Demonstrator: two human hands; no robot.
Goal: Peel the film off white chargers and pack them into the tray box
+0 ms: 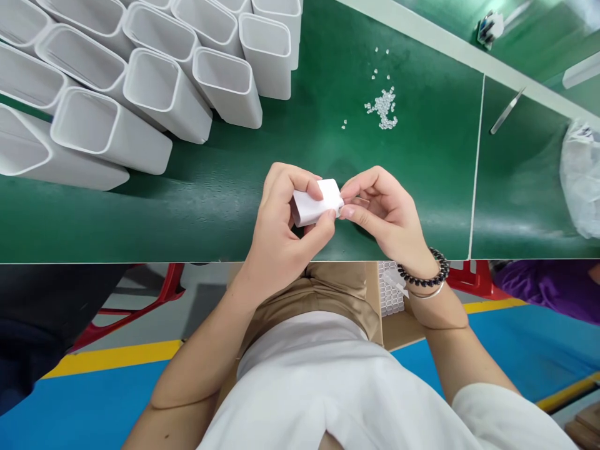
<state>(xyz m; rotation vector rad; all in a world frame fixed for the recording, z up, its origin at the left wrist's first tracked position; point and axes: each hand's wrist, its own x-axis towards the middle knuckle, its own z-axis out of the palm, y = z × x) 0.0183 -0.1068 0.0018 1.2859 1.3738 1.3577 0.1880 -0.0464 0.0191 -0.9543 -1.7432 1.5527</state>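
Note:
A white hollow plastic case (313, 207) lies tilted in my left hand (285, 231), fingers on top and thumb along its lower side. Its open end faces left. At the right end of the case, my right hand (382, 209) has thumb and forefinger pinched together against the edge. Whatever sits between those fingertips is too small and hidden to make out. Beyond my hands, a scattered pile of small clear plastic pieces (385, 107) lies on the green table (323, 144).
Several white open-topped cases (157, 94) stand in rows at the back left. Tweezers (507, 111) and a clear plastic bag (581, 178) are on the right. Below the table edge is a cardboard box (398, 334). A person in purple (546, 287) is at right, dark clothing (42, 325) at left.

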